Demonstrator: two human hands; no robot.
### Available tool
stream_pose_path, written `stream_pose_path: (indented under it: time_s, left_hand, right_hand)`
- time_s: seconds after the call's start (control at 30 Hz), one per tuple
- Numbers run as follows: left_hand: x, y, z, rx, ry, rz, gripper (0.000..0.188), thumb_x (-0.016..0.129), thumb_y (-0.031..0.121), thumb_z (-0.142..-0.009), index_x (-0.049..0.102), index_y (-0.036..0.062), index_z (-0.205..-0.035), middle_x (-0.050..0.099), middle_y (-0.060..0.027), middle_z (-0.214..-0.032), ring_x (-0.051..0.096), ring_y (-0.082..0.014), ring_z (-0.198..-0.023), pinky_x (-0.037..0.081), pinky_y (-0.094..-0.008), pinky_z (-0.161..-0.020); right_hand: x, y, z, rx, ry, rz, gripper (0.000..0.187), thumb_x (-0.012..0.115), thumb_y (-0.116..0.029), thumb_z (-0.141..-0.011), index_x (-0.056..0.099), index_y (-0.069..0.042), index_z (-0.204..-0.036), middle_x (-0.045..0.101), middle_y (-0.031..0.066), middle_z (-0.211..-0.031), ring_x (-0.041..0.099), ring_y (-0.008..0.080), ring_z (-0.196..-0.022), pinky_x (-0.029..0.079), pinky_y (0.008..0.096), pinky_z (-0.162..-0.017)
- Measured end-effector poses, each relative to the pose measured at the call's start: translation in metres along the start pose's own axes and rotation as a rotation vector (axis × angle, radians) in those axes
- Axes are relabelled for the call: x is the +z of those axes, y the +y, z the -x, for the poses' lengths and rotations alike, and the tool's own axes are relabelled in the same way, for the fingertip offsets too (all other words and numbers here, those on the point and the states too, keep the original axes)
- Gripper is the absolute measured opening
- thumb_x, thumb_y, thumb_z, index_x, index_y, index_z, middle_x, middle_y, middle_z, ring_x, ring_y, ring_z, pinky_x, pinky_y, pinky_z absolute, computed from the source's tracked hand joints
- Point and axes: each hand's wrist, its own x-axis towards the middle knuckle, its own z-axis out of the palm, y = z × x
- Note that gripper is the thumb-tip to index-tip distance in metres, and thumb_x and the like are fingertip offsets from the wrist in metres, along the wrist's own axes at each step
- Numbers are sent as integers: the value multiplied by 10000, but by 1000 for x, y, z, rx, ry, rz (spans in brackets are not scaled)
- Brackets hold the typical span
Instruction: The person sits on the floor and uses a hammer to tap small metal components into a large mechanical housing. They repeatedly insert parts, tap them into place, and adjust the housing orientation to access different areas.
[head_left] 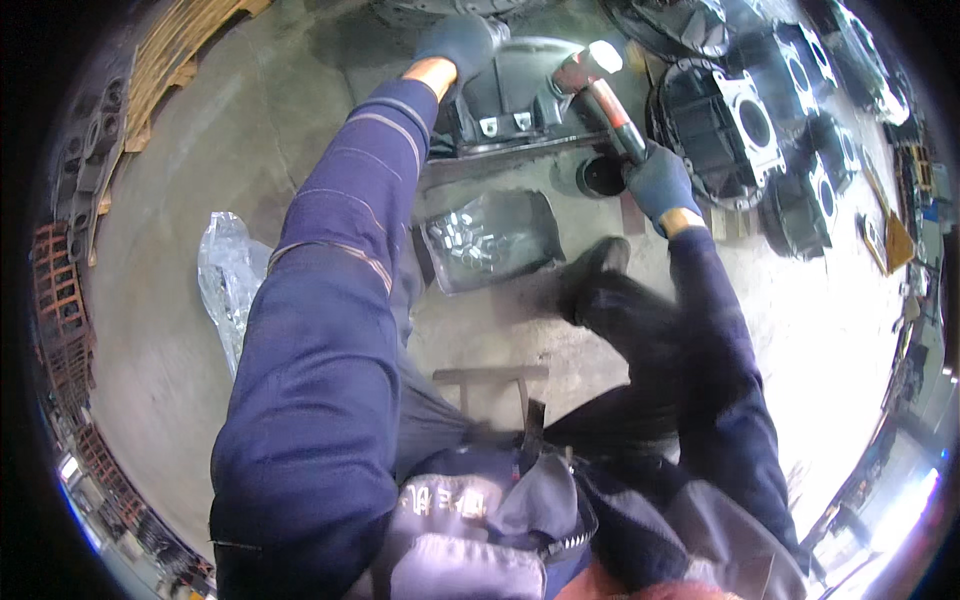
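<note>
Right hand (661, 186): fingers wrapped round the lower handle of the hammer (612, 108).
Left hand (466, 50): at the casting's upper left; cannot tell whether its fingers grip or just rest.
Casting (505, 95): on the floor (180, 330) ahead, hammer head over its right side.
Good handling: probably best to steady the casting, keep the left hand clear of the head and swing squarely.
In the way: a cup (601, 177) just beside the right hand; a tray (428, 257) of metal pieces (470, 240) and a shoe (604, 258) nearer the body.
Around: more castings (712, 125) at right, clear plastic (226, 270) at left.
</note>
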Motion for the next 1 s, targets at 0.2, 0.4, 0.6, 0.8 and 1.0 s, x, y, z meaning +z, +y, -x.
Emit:
stream_pose_path:
  time_s: [0.2, 0.4, 0.6, 0.8, 1.0]
  left_hand:
    - [1, -1, 1, 28, 45, -32, 562, 509, 525, -1010, 741, 42, -1179, 683, -261, -1228, 660, -435, -1162, 500, -497, -1005]
    - [1, -4, 1, 15, 94, 45, 533, 513, 489, -1009, 745, 28, -1143, 692, -266, -1192, 664, -427, -1144, 501, -505, -985]
    - [1, -4, 0, 51, 106, -10, 543, 496, 498, -1017, 749, 29, -1123, 700, -263, -1168, 667, -428, -1120, 506, -511, -972]
    - [5, -7, -2, 69, 96, -8, 525, 497, 503, -1022, 756, 58, -1123, 699, -255, -1182, 665, -429, -1128, 508, -512, -970]
    - [1, -4, 3, 48, 104, -36, 538, 492, 514, -1022, 756, 56, -1121, 698, -254, -1183, 667, -425, -1126, 513, -507, -962]
  right_hand:
    - [83, 2, 79, 155, -2, -713, 211, 780, -252, -850, 723, -50, -875, 696, 69, -730, 627, 137, -676, 490, 335, -596]
    - [229, 8, 159, 482, -600, -1091, 181, 787, -176, -858, 692, -52, -950, 567, 38, -609, 522, 199, -453, 417, 348, -419]
    - [317, 4, 176, 851, -674, -1006, 422, 790, -380, -850, 717, -65, -1122, 698, 138, -839, 685, 326, -797, 543, 457, -679]
    - [214, -2, 82, 266, 261, -353, 521, 784, -417, -858, 681, 0, -1153, 721, 211, -1096, 675, 424, -1050, 538, 473, -918]
    - [88, -56, -60, -297, 523, -385, 523, 800, -354, -798, 675, -128, -1252, 706, 178, -1150, 684, 398, -1041, 556, 476, -897]
